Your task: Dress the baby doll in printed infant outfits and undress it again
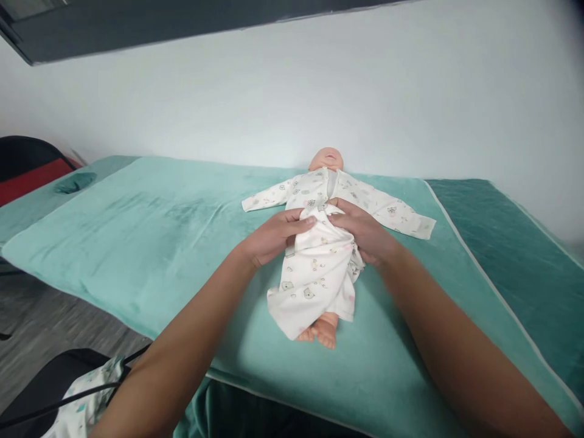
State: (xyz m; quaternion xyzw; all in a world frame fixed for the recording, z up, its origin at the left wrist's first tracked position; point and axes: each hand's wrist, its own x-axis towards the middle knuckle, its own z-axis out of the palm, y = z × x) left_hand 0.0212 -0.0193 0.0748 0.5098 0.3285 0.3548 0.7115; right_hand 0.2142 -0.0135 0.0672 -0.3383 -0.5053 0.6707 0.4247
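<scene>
A baby doll (326, 159) lies on its back on a green bed, its head toward the wall and its bare feet (325, 331) toward me. It wears a white printed baby top (305, 187) with both sleeves spread out sideways. White printed baby pants (314, 267) cover its legs, bunched at the waist. My left hand (278, 234) is closed on the waist edge of the pants, thumb on top. On the other side, my right hand (360, 228) pinches the same waist cloth, fingers partly tucked under it.
The green-covered bed (137, 225) stands against a white wall, with a face hole (75, 182) at its left end. A dark chair (31, 161) is behind that end. Printed cloth (86, 395) lies on another chair at lower left. A dark panel (150, 24) hangs above.
</scene>
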